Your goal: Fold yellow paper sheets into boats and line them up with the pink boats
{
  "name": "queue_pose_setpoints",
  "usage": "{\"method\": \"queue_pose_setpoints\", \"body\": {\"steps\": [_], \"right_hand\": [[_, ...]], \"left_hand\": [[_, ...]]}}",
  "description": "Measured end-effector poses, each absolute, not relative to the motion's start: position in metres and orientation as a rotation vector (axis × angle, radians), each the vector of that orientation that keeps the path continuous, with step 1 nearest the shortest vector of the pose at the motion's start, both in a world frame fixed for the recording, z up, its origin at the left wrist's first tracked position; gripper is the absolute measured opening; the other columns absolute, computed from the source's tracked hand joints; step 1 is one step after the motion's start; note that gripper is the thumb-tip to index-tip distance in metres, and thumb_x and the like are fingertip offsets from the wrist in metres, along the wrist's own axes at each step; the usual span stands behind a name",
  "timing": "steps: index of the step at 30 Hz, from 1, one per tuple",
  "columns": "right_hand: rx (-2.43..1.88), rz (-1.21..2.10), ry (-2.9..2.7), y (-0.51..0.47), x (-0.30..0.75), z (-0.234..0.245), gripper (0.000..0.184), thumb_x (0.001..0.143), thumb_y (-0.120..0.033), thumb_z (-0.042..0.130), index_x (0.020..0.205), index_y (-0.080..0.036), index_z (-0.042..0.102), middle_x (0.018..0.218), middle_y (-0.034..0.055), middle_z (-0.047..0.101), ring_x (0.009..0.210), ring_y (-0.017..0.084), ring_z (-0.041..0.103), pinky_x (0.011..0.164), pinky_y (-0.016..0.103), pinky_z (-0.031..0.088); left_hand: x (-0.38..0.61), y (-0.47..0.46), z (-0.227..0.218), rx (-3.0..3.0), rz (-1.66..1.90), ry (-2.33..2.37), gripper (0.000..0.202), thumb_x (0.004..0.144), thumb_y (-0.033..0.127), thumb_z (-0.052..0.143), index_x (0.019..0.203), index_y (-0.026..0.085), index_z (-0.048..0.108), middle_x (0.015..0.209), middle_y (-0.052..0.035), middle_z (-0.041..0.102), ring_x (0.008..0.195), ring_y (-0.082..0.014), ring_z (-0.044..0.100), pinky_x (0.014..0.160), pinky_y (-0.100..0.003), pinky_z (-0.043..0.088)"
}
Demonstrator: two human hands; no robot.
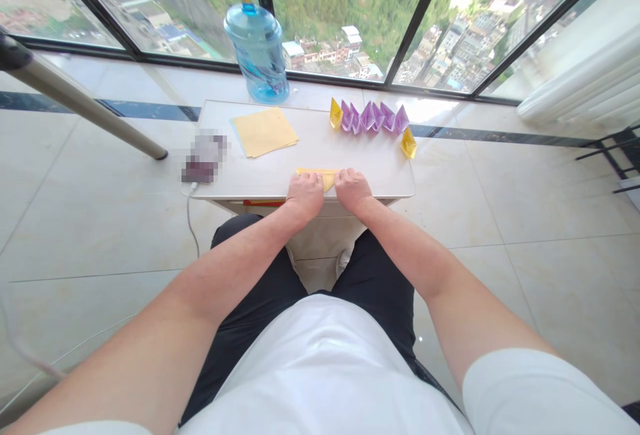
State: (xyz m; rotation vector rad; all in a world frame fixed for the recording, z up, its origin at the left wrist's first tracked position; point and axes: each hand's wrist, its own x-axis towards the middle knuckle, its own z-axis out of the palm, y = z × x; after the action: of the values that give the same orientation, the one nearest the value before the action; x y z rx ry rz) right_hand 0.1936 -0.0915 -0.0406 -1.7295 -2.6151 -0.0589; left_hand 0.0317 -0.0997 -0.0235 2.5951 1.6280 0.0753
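A folded yellow paper lies at the near edge of a small white table. My left hand and my right hand rest side by side on it, fingers curled down and pressing the paper against the tabletop. Most of the paper is hidden under the knuckles. A stack of yellow sheets lies at the table's back left. Along the back right stands a row of folded paper boats: several purple ones with a yellow one at the left end and another yellow boat nearer the right edge.
A blue water jug stands on the sill behind the table, in front of large windows. A blurred object with a white cable sits at the table's left edge. A metal pole slants at left. A radiator is at right. Tiled floor surrounds the table.
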Motion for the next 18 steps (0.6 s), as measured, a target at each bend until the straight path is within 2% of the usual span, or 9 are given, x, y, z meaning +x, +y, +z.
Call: {"method": "queue_pose_setpoints", "body": {"steps": [3, 6, 9, 13, 18], "right_hand": [[-1.768, -0.036, -2.580, -0.096, 0.187, -0.038, 0.043, 0.094, -0.012, 0.042, 0.133, -0.010, 0.060, 0.104, 0.0229, 0.064, 0.095, 0.030, 0.054, 0.078, 0.042, 0.039], [-1.772, -0.042, -2.574, -0.098, 0.181, -0.035, 0.047, 0.096, -0.018, 0.045, 0.141, -0.022, 0.055, 0.105, 0.0210, 0.064, 0.095, 0.030, 0.053, 0.079, 0.042, 0.039], [-1.819, -0.025, -2.551, -0.100, 0.177, -0.035, 0.044, 0.096, -0.023, 0.046, 0.138, -0.023, 0.058, 0.107, 0.0225, 0.062, 0.096, 0.031, 0.053, 0.079, 0.044, 0.039], [-1.848, 0.000, -2.523, -0.101, 0.175, -0.036, 0.044, 0.095, -0.023, 0.048, 0.138, -0.023, 0.058, 0.109, 0.0229, 0.061, 0.098, 0.031, 0.052, 0.081, 0.044, 0.039], [-1.911, -0.009, -2.566, -0.104, 0.172, -0.030, 0.045, 0.098, -0.024, 0.043, 0.141, -0.025, 0.054, 0.114, 0.0217, 0.059, 0.103, 0.032, 0.051, 0.083, 0.043, 0.039]], "left_hand": [[0.034, -0.107, -0.026, 2.535, 0.125, 1.674, 0.041, 0.090, 0.018, 0.045, 0.129, 0.014, 0.058, 0.118, -0.0218, 0.065, 0.110, -0.0342, 0.058, 0.085, -0.047, 0.040], [0.036, -0.113, -0.028, 2.534, 0.193, 1.696, 0.049, 0.090, 0.031, 0.048, 0.134, 0.011, 0.055, 0.127, -0.0239, 0.062, 0.118, -0.0376, 0.053, 0.089, -0.051, 0.040], [0.037, -0.117, -0.031, 2.533, 0.226, 1.735, 0.054, 0.091, 0.041, 0.046, 0.135, 0.011, 0.054, 0.132, -0.0237, 0.060, 0.126, -0.0392, 0.048, 0.095, -0.053, 0.039], [0.035, -0.117, -0.031, 2.529, 0.219, 1.715, 0.058, 0.091, 0.045, 0.047, 0.136, 0.009, 0.054, 0.134, -0.0237, 0.059, 0.133, -0.0413, 0.043, 0.101, -0.054, 0.035], [0.033, -0.116, -0.028, 2.542, 0.114, 1.689, 0.063, 0.093, 0.046, 0.043, 0.141, 0.007, 0.048, 0.141, -0.0220, 0.053, 0.143, -0.0389, 0.031, 0.115, -0.053, 0.021]]}}
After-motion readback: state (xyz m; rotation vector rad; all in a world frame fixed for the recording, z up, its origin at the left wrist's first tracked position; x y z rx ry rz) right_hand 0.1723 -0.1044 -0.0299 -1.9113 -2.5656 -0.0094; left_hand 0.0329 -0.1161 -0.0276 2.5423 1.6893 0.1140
